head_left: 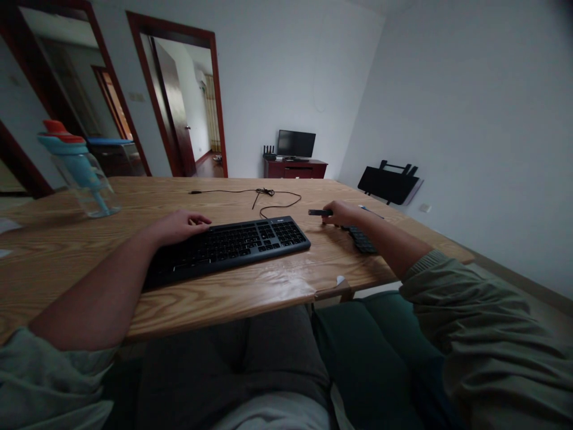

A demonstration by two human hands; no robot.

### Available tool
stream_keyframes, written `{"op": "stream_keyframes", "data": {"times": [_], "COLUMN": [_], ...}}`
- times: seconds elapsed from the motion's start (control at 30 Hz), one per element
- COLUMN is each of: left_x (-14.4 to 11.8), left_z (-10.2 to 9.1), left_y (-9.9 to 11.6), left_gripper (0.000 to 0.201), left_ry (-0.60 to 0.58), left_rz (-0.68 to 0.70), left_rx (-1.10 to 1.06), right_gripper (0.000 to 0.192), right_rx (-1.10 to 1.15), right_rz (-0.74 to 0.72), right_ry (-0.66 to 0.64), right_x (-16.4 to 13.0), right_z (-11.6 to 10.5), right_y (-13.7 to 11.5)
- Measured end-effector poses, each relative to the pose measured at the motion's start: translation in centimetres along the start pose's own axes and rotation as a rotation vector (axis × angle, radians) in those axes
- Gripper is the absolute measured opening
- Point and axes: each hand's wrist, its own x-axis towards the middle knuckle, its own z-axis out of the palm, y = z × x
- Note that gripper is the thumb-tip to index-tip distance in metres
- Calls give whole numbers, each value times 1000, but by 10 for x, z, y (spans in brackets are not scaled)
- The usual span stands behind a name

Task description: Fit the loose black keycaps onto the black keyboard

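Note:
A black computer keyboard [242, 242] lies at a slant on the wooden table in front of me. My left hand [183, 227] is at its far edge, with bent fingers against it; the fingertips are partly hidden. To the right of the keyboard, my right hand [340, 213] is closed on a small black stick-shaped object [319, 212], held just above the table with one end sticking out leftward. Partly hidden under my right forearm is a dark, ridged object [362, 240], whose kind I cannot make out.
A thin black cable [282, 192] with a tied bundle runs behind the keyboard. A clear bottle [85, 173] with a blue and red lid stands at the left. The wooden table [264, 278] has a peeling front edge. A green cushioned seat [367, 346] is below it.

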Motion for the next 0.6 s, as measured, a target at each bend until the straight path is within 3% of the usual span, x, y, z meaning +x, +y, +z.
{"op": "stream_keyframes", "data": {"times": [0.27,0.6], "left_x": [-3,-2], "left_z": [-2,-1], "left_y": [6,6], "left_gripper": [60,62], "left_ry": [12,-7], "left_rz": [-12,-26], "left_rx": [-1,-10], "right_gripper": [21,24], "right_rx": [-37,-163], "right_rz": [-16,-4], "right_ry": [-50,23], "right_x": [10,33], "right_z": [-1,0], "right_y": [5,17]}}
